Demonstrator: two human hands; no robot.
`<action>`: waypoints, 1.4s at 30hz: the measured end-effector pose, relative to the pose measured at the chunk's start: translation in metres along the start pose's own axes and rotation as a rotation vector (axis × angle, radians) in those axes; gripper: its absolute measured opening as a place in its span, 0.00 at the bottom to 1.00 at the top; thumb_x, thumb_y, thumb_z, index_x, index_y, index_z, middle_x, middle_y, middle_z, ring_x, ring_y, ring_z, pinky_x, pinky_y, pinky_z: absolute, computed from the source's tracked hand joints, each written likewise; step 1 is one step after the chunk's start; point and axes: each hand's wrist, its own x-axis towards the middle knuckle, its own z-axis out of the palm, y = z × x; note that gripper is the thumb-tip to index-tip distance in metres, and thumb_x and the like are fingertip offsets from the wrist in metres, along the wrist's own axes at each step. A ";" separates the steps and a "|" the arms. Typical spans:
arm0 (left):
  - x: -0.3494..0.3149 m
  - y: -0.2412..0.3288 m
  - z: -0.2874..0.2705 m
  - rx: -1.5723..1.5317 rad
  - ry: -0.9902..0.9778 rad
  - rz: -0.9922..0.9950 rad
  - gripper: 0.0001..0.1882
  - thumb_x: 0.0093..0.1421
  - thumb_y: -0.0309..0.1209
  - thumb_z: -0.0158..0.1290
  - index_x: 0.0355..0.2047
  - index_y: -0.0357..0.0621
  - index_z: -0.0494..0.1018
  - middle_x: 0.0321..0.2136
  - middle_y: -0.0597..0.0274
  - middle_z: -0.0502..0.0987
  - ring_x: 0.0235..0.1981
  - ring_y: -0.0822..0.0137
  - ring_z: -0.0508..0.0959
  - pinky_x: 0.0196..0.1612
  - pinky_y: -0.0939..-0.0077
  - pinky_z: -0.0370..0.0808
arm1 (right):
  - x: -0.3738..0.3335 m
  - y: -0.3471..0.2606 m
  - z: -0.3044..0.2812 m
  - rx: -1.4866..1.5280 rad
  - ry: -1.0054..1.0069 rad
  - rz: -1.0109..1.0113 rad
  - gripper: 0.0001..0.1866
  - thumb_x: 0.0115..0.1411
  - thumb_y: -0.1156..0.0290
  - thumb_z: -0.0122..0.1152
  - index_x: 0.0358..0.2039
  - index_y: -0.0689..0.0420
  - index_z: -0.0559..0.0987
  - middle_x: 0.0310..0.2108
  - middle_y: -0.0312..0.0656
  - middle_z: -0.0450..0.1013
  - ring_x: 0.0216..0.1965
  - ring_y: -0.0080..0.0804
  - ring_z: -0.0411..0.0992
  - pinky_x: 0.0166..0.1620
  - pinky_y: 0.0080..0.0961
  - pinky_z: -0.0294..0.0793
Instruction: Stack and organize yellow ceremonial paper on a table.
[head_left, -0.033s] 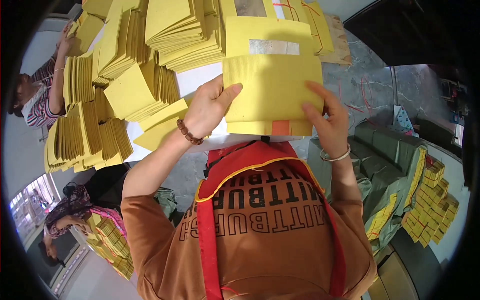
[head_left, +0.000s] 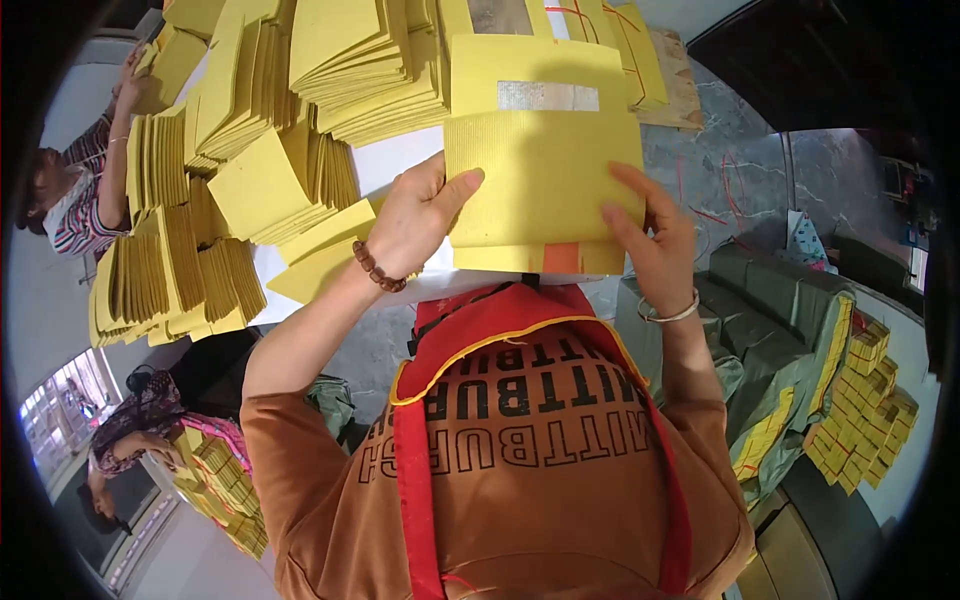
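1. Plainly, we see the person's left hand (head_left: 425,215) closed on the left edge of a ribbed, nearly square yellow sheet (head_left: 545,185), thumb lying on top and the other fingers mostly hidden.
2. At the sheet's right edge we see the right hand (head_left: 660,235) loosely curved, thumb and forefinger parted with their tips on the sheet; whether its other fingers grip from below, we cannot tell.
3. We find this sheet at the upper centre of the frame, overlapping more yellow material that shows a silvery rectangular patch (head_left: 547,96) above it and an orange rectangular patch (head_left: 562,258) below.
4. On the wrists we note a brown beaded bracelet (head_left: 374,267) at left and a pale, thin bangle (head_left: 672,308) at right.
5. Just below the hands we see a red apron with yellow edging (head_left: 480,325) over a brown printed shirt (head_left: 570,490).
6. Across the upper left, we see tall stacks of folded yellow sheets (head_left: 350,50) on a white tabletop (head_left: 400,155).
7. Along the right we see large bundles in dark green wrapping (head_left: 760,310) beside small yellow bundles (head_left: 865,410).
8. At the far left edge we see a co-worker in striped clothing (head_left: 85,225).
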 end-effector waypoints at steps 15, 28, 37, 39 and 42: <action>0.010 -0.017 -0.001 -0.288 -0.051 -0.042 0.14 0.62 0.30 0.48 0.45 0.37 0.63 0.33 0.65 0.75 0.25 0.84 0.70 0.26 0.89 0.65 | 0.005 0.008 0.014 0.196 0.086 0.025 0.18 0.55 0.77 0.57 0.47 0.64 0.72 0.38 0.43 0.75 0.38 0.19 0.70 0.41 0.17 0.70; -0.005 0.007 -0.005 0.098 0.380 0.303 0.23 0.55 0.31 0.56 0.48 0.37 0.61 0.34 0.58 0.72 0.28 0.71 0.70 0.27 0.79 0.66 | 0.010 0.014 0.016 0.103 0.139 -0.026 0.18 0.54 0.76 0.58 0.47 0.62 0.73 0.35 0.45 0.76 0.35 0.20 0.71 0.38 0.19 0.71; 0.007 0.001 0.042 0.899 0.133 0.737 0.24 0.53 0.38 0.53 0.50 0.46 0.67 0.54 0.53 0.61 0.56 0.52 0.59 0.55 0.58 0.56 | 0.009 0.015 0.016 0.105 0.168 -0.031 0.16 0.54 0.76 0.58 0.45 0.63 0.74 0.33 0.46 0.76 0.34 0.22 0.72 0.36 0.19 0.72; 0.008 -0.002 0.043 0.927 0.123 0.732 0.25 0.53 0.38 0.52 0.51 0.46 0.66 0.56 0.52 0.60 0.57 0.53 0.58 0.55 0.58 0.54 | 0.007 0.011 0.011 0.047 0.094 0.051 0.19 0.52 0.74 0.60 0.47 0.60 0.74 0.41 0.48 0.73 0.41 0.25 0.72 0.43 0.23 0.70; 0.011 -0.006 0.043 0.940 0.131 0.721 0.25 0.54 0.38 0.51 0.52 0.47 0.65 0.57 0.53 0.59 0.58 0.53 0.57 0.56 0.56 0.53 | -0.002 0.006 0.010 -0.705 0.281 -0.324 0.24 0.53 0.62 0.60 0.50 0.55 0.72 0.53 0.49 0.65 0.54 0.34 0.65 0.55 0.41 0.59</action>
